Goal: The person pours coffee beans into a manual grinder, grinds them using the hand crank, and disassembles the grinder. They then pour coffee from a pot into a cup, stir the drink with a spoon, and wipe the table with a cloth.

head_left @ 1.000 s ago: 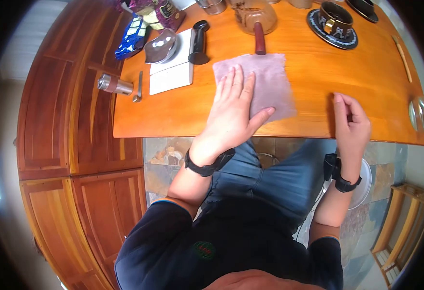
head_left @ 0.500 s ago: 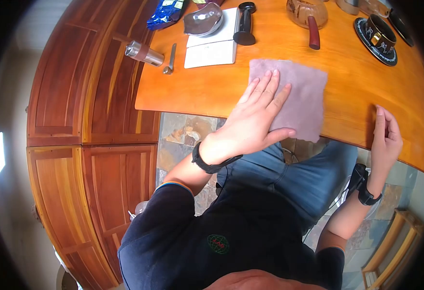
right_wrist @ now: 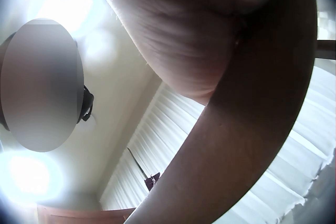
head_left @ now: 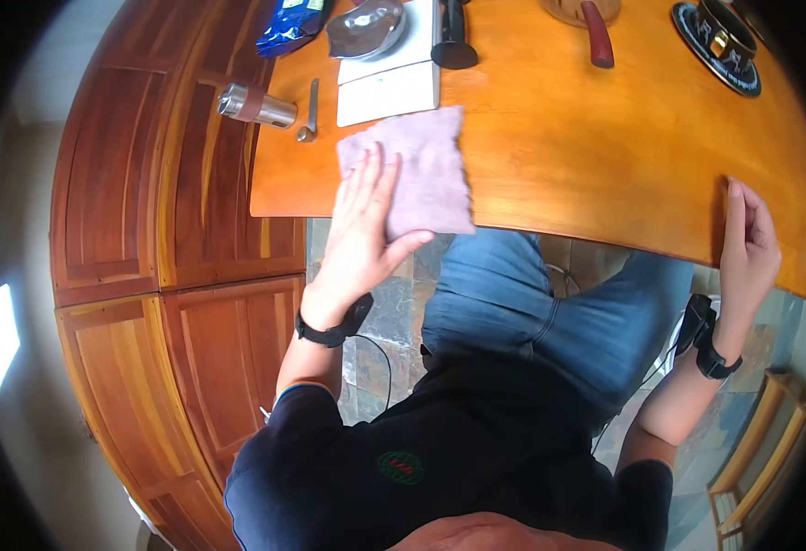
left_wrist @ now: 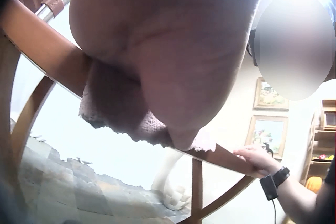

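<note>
My left hand (head_left: 359,225) lies flat on a mauve cloth (head_left: 428,179) at the front edge of the table, fingers straight and thumb spread aside. Part of the cloth sticks out past the edge. From below, the left wrist view shows the palm (left_wrist: 168,40) and the cloth's ragged border (left_wrist: 113,100) hanging there. Over at the right, my right hand (head_left: 750,241) rests at the table edge with fingers loosely curled and nothing in them. Its palm and thumb fill much of the right wrist view, where the fingertips are hidden.
Just beyond the cloth lies a white scale (head_left: 386,96) bearing a dark shiny bowl (head_left: 364,29), beside a black upright object (head_left: 454,46). A steel cylinder (head_left: 260,106) and a small scoop (head_left: 311,112) are leftward. Farther right are a red-handled pot (head_left: 597,37) and a black cup (head_left: 729,39) on its saucer.
My left hand has slid the cloth leftward along the front edge, from right of the scale to in front of it. My right hand stays put; the head view has shifted.
</note>
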